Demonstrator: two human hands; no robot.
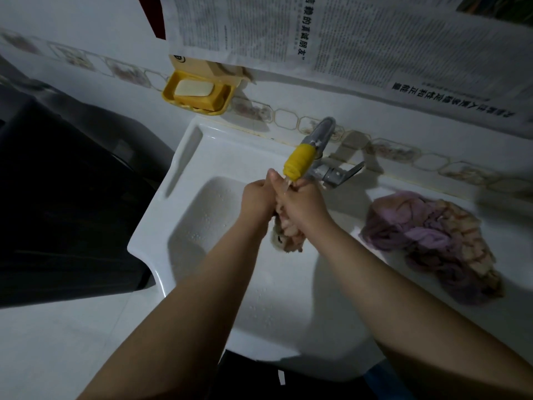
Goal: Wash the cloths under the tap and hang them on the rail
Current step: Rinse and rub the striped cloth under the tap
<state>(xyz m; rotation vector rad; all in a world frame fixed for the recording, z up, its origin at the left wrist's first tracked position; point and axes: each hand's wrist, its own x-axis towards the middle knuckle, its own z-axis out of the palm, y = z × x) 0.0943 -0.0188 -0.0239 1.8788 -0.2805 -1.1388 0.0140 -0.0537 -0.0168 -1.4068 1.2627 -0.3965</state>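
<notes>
Left hand (pixel 256 197): fingers curled around the upper end of the pale cloth (pixel 287 235), gripping it directly below the tap outlet. Right hand (pixel 302 202): fingers likewise curled around the same cloth, pressed against the left hand so that the two hands touch. The cloth is bunched between both hands; its lower end hangs out beneath the wrists, above the basin of the sink (pixel 202 215).

Tap (pixel 320 140): grey metal body mounted on the wall behind the sink, fitted with a yellow nozzle (pixel 298 163) whose tip sits just above the hands. A thin stream of water runs from the nozzle onto the cloth. The tap lever (pixel 343 174) projects to the right of the nozzle.

Right of the tap, on the flat sink ledge, lies a heap of further cloths (pixel 432 241), purple and beige-striped, well apart from the hands.

Left of the tap and higher on the wall, a yellow soap dish (pixel 199 95) holds a pale bar of soap (pixel 193 88). Above the tap, sheets of newspaper (pixel 346 39) cover the wall. Far left of the tap, beside the sink, stands a dark appliance (pixel 63 197). Water droplets dot the sink basin.
</notes>
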